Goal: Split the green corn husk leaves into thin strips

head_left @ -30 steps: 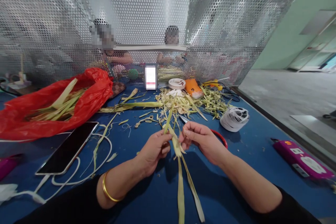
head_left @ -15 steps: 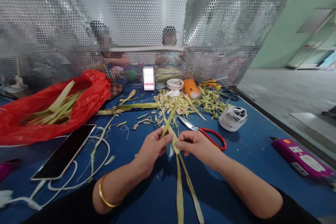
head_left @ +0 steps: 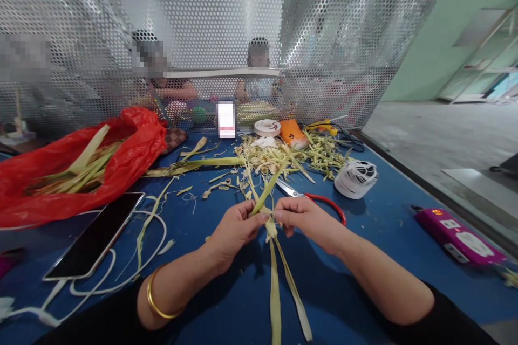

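Blue covers the table top (head_left: pixel 226 307). Closest to us, two long tails of the husk strips (head_left: pixel 271 229) hang down between the arms. A gold bangle (head_left: pixel 156 302) sits on the left wrist, just past a black sleeve (head_left: pixel 113 315). The husk strips are up off the table, in the middle, held by both hands. The left hand (head_left: pixel 237 232) pinches them between thumb and fingers, and one green piece sticks up and away from its grip. The right hand (head_left: pixel 309 221) pinches the other side of them, its fingertips close to the left thumb.

A big phone (head_left: pixel 97 237) lies on the left with a white cable (head_left: pixel 111 264) in its end. Far over on the right is a purple box (head_left: pixel 459 237). Scissors (head_left: pixel 290 189) with red handles lie just behind the right hand, partly hidden by it. Next comes a bundle of white string (head_left: pixel 356 179). A red plastic bag (head_left: pixel 140 143) on the left holds more long leaves (head_left: pixel 87 164).

Behind the hands is a messy pile of scraps (head_left: pixel 263 157). At its back are a roll of tape (head_left: pixel 267 128) and an orange packet (head_left: pixel 293 132). Farther off, a shiny metal screen (head_left: pixel 226 21) full of holes stands up, with people (head_left: pixel 257 86) behind it.
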The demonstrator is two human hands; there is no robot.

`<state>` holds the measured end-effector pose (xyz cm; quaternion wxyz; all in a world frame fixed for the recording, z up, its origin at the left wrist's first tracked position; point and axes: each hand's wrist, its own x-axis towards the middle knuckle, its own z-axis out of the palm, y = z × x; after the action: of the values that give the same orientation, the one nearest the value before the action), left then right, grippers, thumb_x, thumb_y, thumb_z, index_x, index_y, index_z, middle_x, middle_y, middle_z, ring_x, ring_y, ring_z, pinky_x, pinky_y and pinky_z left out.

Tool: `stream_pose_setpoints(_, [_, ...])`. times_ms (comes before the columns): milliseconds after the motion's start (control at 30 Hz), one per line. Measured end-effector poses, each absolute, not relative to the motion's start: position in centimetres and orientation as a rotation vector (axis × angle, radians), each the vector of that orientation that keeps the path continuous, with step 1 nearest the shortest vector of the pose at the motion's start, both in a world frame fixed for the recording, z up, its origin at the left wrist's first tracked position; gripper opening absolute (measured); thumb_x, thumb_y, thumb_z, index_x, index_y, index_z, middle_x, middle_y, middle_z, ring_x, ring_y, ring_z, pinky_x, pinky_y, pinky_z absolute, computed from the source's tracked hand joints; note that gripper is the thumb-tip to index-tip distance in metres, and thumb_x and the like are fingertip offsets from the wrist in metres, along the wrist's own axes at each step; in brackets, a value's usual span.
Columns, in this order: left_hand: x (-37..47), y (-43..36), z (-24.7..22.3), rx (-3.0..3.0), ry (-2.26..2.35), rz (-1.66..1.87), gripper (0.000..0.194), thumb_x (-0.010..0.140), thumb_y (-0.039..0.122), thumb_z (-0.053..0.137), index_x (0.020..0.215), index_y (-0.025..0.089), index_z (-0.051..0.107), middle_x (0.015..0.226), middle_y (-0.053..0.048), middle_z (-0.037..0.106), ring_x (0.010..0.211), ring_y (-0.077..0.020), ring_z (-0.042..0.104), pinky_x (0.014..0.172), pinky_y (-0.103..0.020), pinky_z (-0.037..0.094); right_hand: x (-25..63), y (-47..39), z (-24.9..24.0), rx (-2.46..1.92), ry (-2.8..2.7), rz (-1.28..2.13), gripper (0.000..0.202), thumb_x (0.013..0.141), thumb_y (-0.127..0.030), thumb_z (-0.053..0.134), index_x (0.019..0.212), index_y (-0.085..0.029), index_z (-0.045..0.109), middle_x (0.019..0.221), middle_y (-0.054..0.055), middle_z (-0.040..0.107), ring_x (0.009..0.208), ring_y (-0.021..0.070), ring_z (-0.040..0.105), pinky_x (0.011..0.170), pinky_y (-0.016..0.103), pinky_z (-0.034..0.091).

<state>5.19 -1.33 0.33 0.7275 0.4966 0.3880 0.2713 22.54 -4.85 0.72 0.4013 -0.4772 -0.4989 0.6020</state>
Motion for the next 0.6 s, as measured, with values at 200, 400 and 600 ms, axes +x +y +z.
stream_pose_setpoints(200, [5.0,-1.1,-0.1,1.104,0.845,0.583,0.031,0.069,0.038,0.073,0.080,0.015,0.055,0.056,0.009,0.038,0.042,-0.0018,0.020,0.041,-0.020,0.010,22.6,-5.1,1.0,-1.145,-1.148,1.611,0.033,0.074,-0.044,0.069,0.062,-0.017,0.056,0.056,-0.003,0.052,0.051,0.0087,0.051,0.054,0.023,0.042])
stream_pose_setpoints(400, [4.9,-1.3,0.1,1.098,0.833,0.574,0.027,0.070,0.034,0.072,0.079,0.014,0.056,0.058,0.008,0.039,0.044,-0.0023,0.021,0.043,-0.021,0.009,23.0,-4.9,1.1,-0.983,-0.918,1.744,0.028,0.076,-0.038,0.068,0.065,-0.015,0.056,0.065,-0.001,0.061,0.052,0.0097,0.059,0.052,0.022,0.045])
stream_pose_setpoints(600, [4.8,-1.4,0.3,1.039,0.821,0.486,0.025,0.067,0.031,0.073,0.072,0.015,0.054,0.053,0.009,0.032,0.043,-0.0032,0.017,0.043,-0.022,0.009,24.6,-3.7,1.0,-0.812,-0.556,1.604,0.020,0.076,-0.027,0.067,0.065,-0.017,0.055,0.070,0.000,0.066,0.059,0.0101,0.063,0.057,0.021,0.051])
